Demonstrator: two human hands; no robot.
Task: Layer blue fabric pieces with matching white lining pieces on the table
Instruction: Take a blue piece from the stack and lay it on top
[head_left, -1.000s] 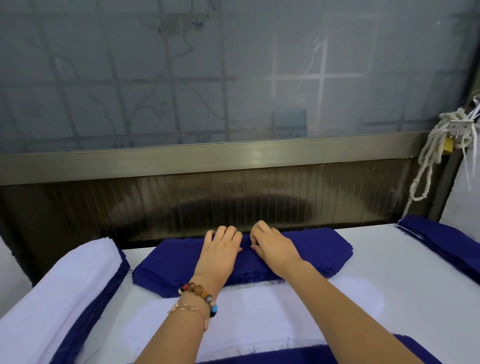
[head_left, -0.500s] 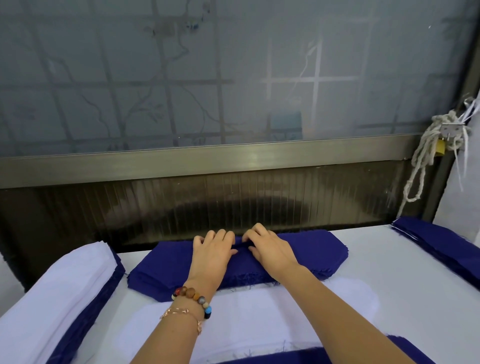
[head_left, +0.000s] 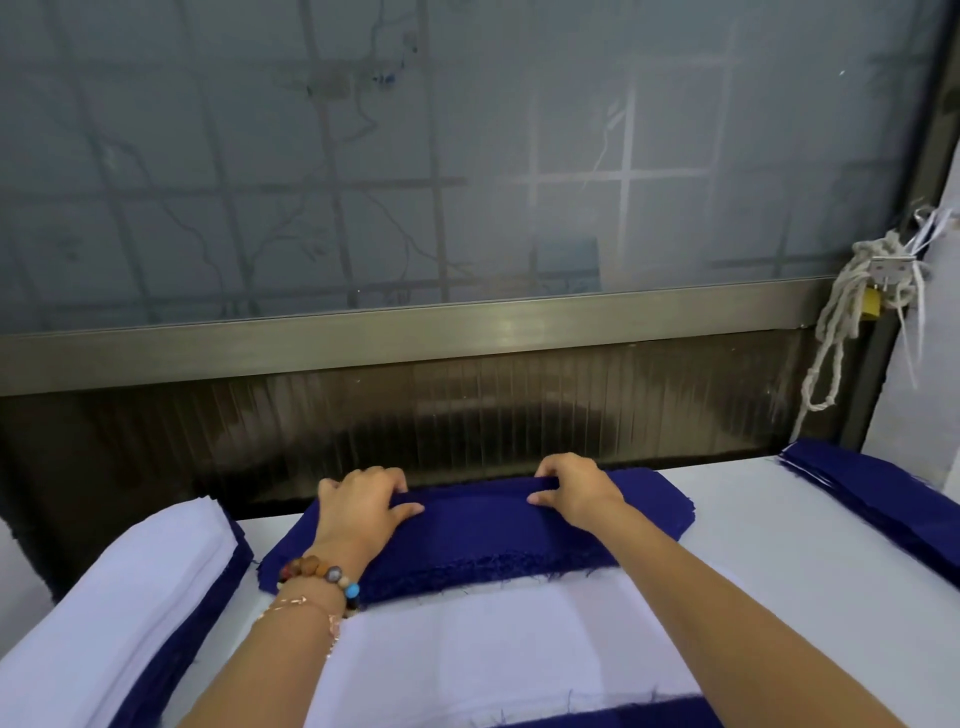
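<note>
A stack of dark blue fabric pieces (head_left: 483, 540) lies at the far edge of the white table (head_left: 779, 561). My left hand (head_left: 358, 506) and my right hand (head_left: 574, 491) both grip the far edge of the top blue piece, fingers curled over it and thumbs on top. The piece's far edge is bunched up between them. A white lining piece (head_left: 467, 649) lies flat in front of the stack, under my forearms. More blue fabric (head_left: 613, 719) shows at the bottom edge, beneath the white piece.
A layered pile of white on blue pieces (head_left: 119, 597) sits at the left. Another blue pile (head_left: 883, 493) lies at the right. A frosted window with a metal sill (head_left: 415, 332) rises right behind the table. A knotted white cord (head_left: 852, 312) hangs at the right.
My hands have moved apart from the stack's middle and now grip the far edge of the top blue piece, lifting it slightly.
</note>
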